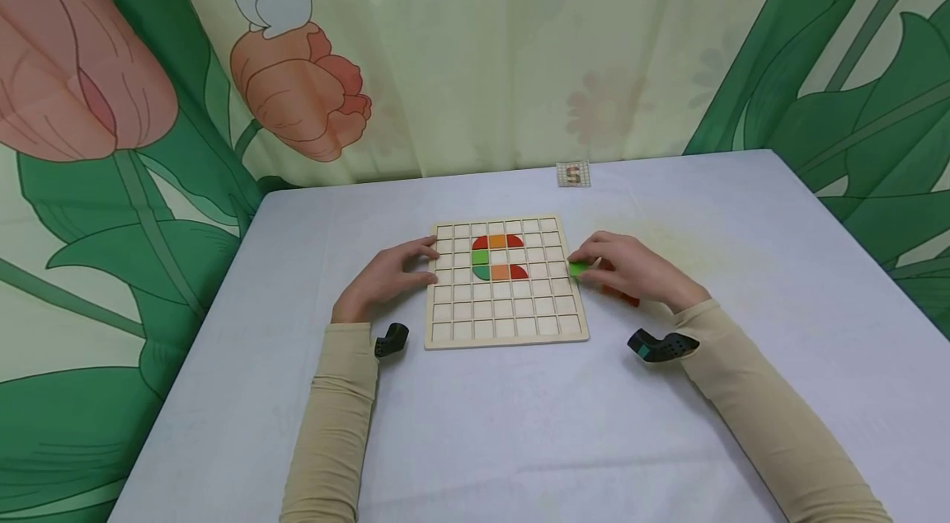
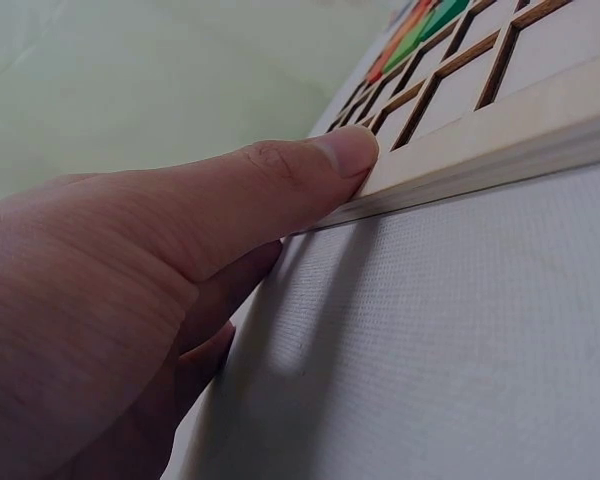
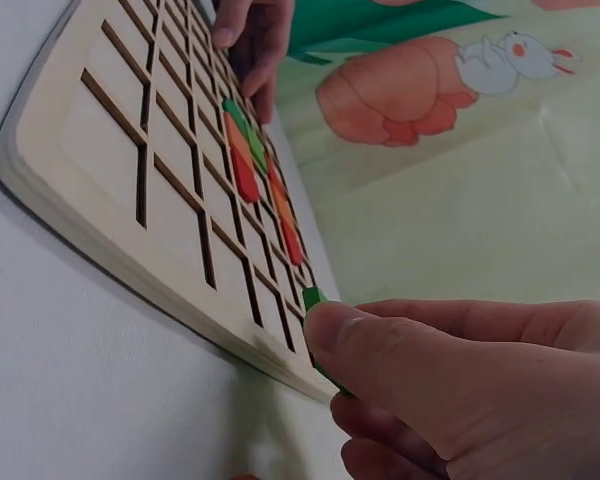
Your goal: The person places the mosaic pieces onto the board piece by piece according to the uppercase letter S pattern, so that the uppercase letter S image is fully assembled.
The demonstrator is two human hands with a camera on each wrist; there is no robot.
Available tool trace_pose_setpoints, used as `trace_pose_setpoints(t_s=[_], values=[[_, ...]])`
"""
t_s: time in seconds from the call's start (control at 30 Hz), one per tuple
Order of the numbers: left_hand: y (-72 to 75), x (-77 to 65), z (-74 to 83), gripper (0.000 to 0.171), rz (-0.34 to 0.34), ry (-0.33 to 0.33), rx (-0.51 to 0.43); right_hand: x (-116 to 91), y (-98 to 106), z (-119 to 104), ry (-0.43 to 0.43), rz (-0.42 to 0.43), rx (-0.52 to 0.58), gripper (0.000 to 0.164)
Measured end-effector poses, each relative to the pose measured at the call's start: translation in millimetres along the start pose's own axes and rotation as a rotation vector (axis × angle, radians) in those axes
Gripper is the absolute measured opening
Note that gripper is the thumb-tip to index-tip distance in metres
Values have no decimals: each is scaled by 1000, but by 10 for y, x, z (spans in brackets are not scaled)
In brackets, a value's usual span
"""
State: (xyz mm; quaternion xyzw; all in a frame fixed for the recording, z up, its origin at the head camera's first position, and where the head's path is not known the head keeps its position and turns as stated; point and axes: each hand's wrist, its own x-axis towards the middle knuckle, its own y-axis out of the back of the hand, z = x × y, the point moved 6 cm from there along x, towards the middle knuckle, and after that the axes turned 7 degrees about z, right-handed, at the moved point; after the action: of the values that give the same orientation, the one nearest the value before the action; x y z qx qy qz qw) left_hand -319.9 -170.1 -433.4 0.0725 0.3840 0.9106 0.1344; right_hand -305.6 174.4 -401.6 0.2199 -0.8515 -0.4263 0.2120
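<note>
A square wooden grid board lies on the table, with several red, orange and green tiles set in its upper middle cells in a C-like outline. My left hand rests at the board's left edge, its thumb touching the rim and the fingers relaxed. Beside the right edge, my right hand pinches a green tile between thumb and fingers. In the right wrist view that green tile shows close to the board's rim, mostly covered by the thumb.
Under the right hand lie some red-orange tiles, partly hidden. A small card with a printed grid pattern sits near the table's back edge. A white cloth covers the table; a printed curtain hangs behind it.
</note>
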Motion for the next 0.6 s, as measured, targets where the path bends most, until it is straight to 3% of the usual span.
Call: trace_pose_setpoints(t_s=[0.37,0.6], values=[[5,-1,-5,35,7,-9,5,37,-93,-274,112,-5,-8,29],[2,3,14,36,1,-16,-2,80,-234,-405,107,-17,-46,27]])
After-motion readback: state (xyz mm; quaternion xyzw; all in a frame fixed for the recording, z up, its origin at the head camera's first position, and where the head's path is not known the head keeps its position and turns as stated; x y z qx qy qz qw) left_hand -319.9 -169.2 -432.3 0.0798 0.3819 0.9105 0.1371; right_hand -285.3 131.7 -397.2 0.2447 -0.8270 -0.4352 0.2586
